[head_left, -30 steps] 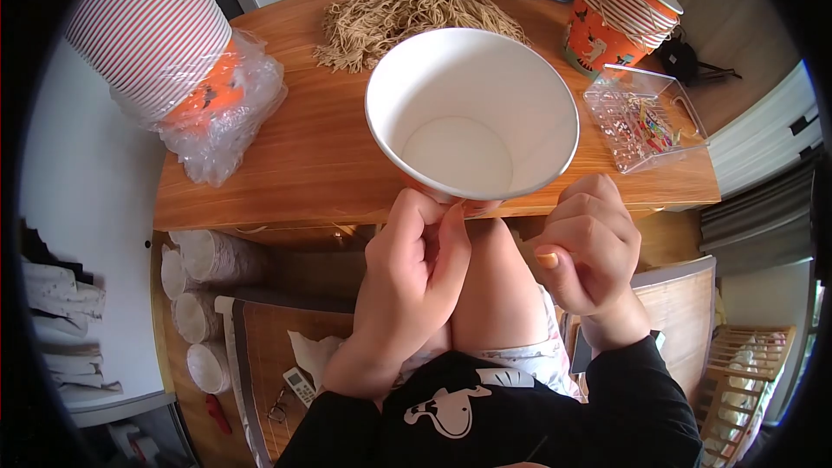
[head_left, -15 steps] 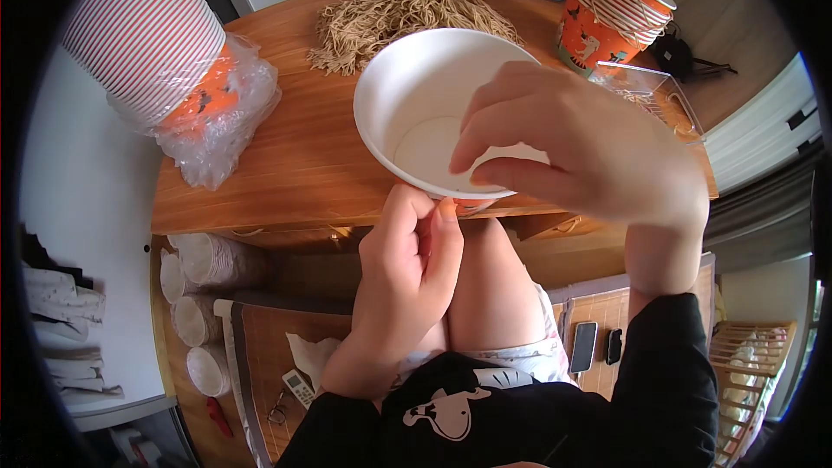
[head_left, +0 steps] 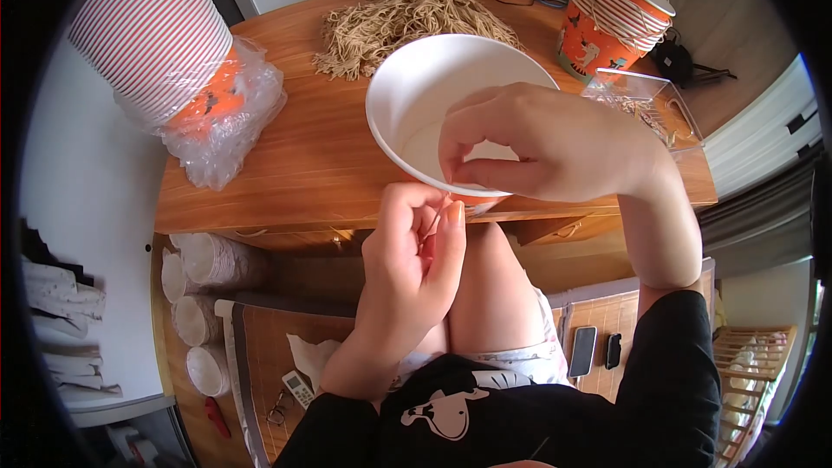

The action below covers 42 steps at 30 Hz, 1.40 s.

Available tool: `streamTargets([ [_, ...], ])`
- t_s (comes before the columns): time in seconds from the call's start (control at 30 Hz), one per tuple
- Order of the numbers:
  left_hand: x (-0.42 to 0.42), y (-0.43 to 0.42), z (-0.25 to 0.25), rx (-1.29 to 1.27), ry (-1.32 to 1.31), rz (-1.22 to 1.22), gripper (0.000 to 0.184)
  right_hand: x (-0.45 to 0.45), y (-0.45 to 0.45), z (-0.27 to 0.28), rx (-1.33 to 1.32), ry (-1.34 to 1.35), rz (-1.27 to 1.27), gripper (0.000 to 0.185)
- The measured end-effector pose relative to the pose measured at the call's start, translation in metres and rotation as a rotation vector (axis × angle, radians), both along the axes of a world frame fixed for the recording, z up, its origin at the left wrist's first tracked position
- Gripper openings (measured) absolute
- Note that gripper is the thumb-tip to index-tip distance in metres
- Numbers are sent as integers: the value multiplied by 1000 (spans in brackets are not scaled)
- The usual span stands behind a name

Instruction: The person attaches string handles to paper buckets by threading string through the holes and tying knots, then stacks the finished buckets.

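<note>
A white-lined paper bucket [head_left: 403, 78] with an orange outside leans toward me at the table's near edge, its open mouth facing up. At its near rim, my left hand [head_left: 407, 251] is closed, thumb and forefinger pinched just outside the wall. A thin cord seems to show between those fingers. My right hand [head_left: 537, 143] reaches over the mouth from the right, thumb and forefinger pinched together at the inner side of the same rim. Whatever sits between its fingertips is too small to make out. Both pinches are close together, on either side of the wall.
A heap of tan cords [head_left: 416, 26] lies behind the bucket on the wooden table [head_left: 321, 147]. Stacked buckets in plastic [head_left: 195, 61] stand left; corded buckets [head_left: 607, 22] stand back right, near a clear box [head_left: 650, 108] of small pieces. More bucket stacks [head_left: 208, 260] lie below left.
My right hand has moved left and down to the near rim, its fingertips now together. The bucket has shifted slightly right, and my left hand stays close to its place.
</note>
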<state>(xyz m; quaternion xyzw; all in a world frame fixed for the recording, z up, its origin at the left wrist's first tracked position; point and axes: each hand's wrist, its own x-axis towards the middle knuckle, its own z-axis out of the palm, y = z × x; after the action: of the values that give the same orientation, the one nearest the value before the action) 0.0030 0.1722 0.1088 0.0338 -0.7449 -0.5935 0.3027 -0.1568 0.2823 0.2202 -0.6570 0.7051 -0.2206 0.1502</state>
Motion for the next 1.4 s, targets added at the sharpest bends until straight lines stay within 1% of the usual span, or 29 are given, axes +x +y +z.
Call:
streamTargets([
  [0.03, 1, 3, 1, 13, 48, 17, 19, 3, 1, -3, -2, 1, 2, 8],
  [0.1, -1, 8, -13, 200, 154, -4, 8, 13, 4, -8, -313, 115, -104, 9],
  [0.13, 0, 10, -5, 196, 134, -10, 4, 21, 8, -9, -421, 149, -169, 9],
  [0.17, 2, 8, -2, 191, 134, -8, 4, 30, 11, -11, -488, 176, -213, 10],
  [0.2, 4, 4, 2, 231, 99, -80, 7, 40, 14, -12, -555, 202, -257, 13],
  [0.23, 5, 1, 3, 271, 64, -152, 10, 50, 18, -17, -588, 244, -290, 17],
  [0.27, 3, -3, 3, 217, 122, -184, 12, 59, 21, -23, -602, 275, -304, 19],
  [0.3, 1, -5, 1, 214, 123, -184, 12, 68, 24, -31, -616, 307, -317, 20],
  [0.37, -2, -8, -2, 284, 156, -237, 13, 83, 25, -54, -672, 378, -382, 26],
  [0.4, -1, -6, 1, 376, 127, -272, 14, 88, 24, -64, -687, 417, -412, 27],
  [0.43, -1, -8, 2, 373, 126, -272, 14, 91, 22, -71, -731, 429, -452, 28],
  [0.5, -1, -13, 4, 310, 81, -302, 12, 95, 21, -83, -745, 416, -498, 27],
  [0.6, -4, -7, 10, 324, 80, -278, 11, 96, 23, -103, -777, 395, -558, 25],
  [0.67, -3, -8, 10, 329, 81, -268, 11, 100, 28, -110, -675, 345, -599, 23],
  [0.7, -1, -13, 6, 293, 52, -294, 10, 100, 28, -113, -678, 345, -601, 23],
  [0.77, 0, -13, 6, 254, 24, -323, 10, 100, 25, -118, -747, 152, -619, 26],
  [0.83, 1, -8, 8, 276, 13, -280, 10, 104, 19, -122, -773, 103, -621, 27],
  [0.9, 2, -7, 8, 267, 30, -262, 12, 112, 16, -125, -795, -5, -692, 23],
  [0.93, 2, -7, 7, 260, 46, -243, 14, 112, 18, -128, -778, 7, -679, 29],
  [1.03, 3, -9, 4, 223, 42, -223, 16, 113, 17, -136, -976, -162, -732, 45],
  [1.1, 7, -11, 2, 200, 2, -194, 15, 111, 12, -130, -1074, -144, -752, 47],
  [1.13, 8, -12, 2, 177, -38, -171, 15, 111, 11, -127, -1061, -177, -774, 42],
  [1.17, 8, -11, 4, 172, -36, -171, 15, 110, 11, -124, -1067, -177, -773, 42],
  [1.23, 7, -9, 6, 203, 51, -138, 9, 106, 9, -117, -1002, -58, -768, 36],
  [1.27, 7, -9, 7, 194, 52, -138, 9, 104, 6, -115, -1046, -18, -780, 27],
  [1.3, 7, -11, 7, 202, 30, -129, 9, 104, 6, -113, -1056, -22, -778, 27],
  [1.37, 7, -10, 12, 204, 10, -114, 10, 104, 10, -111, -968, 109, -716, 27],
  [1.4, 7, -6, 18, 273, 26, -160, 11, 105, 10, -111, -974, 104, -712, 27],
])
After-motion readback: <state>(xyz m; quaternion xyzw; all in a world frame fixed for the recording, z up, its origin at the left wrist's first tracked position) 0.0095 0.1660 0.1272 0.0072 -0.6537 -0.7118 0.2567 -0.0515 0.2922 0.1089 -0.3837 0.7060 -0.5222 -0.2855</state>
